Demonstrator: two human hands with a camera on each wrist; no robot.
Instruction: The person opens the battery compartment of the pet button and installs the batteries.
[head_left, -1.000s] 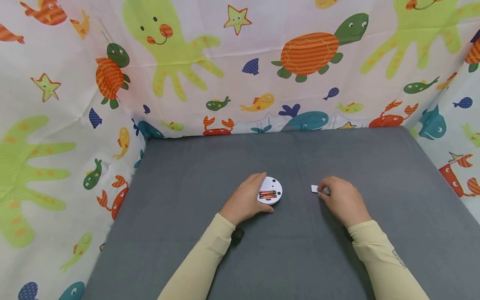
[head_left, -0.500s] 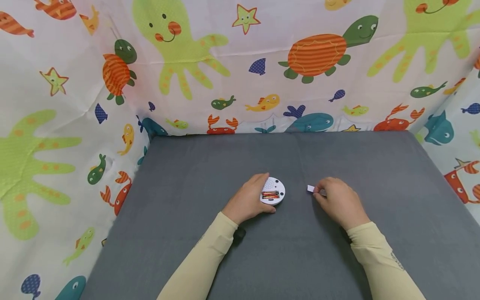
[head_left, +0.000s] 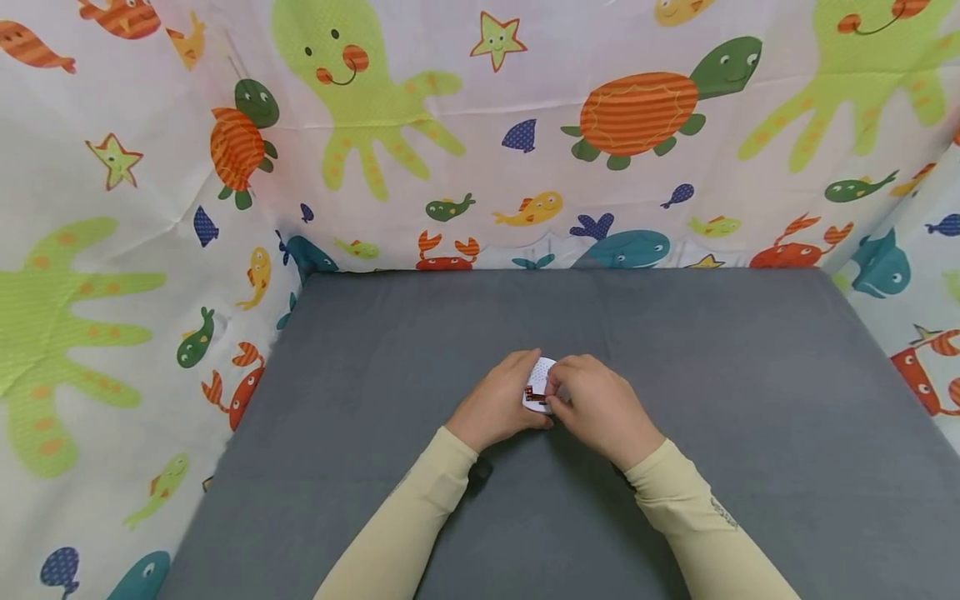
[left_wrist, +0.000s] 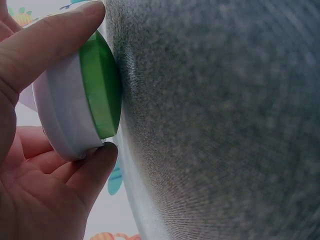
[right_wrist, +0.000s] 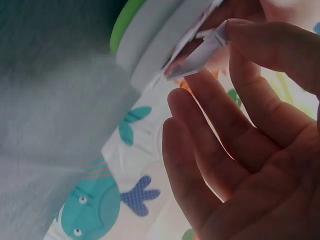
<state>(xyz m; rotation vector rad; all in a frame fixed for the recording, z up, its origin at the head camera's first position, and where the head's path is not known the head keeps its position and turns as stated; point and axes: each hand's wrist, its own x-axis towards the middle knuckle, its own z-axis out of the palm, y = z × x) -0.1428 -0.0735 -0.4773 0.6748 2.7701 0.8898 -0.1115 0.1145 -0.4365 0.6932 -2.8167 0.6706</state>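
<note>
A round white battery-powered device [head_left: 537,379] stands on the grey table with its open battery compartment upward; batteries [head_left: 534,396] show inside. Its green underside [left_wrist: 101,87] touches the cloth in the left wrist view. My left hand [head_left: 497,402] grips the device's rim between thumb and fingers from the left. My right hand [head_left: 602,408] is over the device's right half and hides part of it. Between thumb and index finger it pinches a small white battery cover [right_wrist: 200,59], tilted at the compartment's edge. Whether the cover is seated cannot be seen.
Grey cloth covers the table [head_left: 390,333]. A white curtain [head_left: 465,108] printed with sea animals borders it at the back and both sides. A small dark object [head_left: 480,472] shows beneath my left wrist.
My right hand has moved left from the bare cloth to the device, carrying the battery cover. The left hand has kept its grip on the device in place.
</note>
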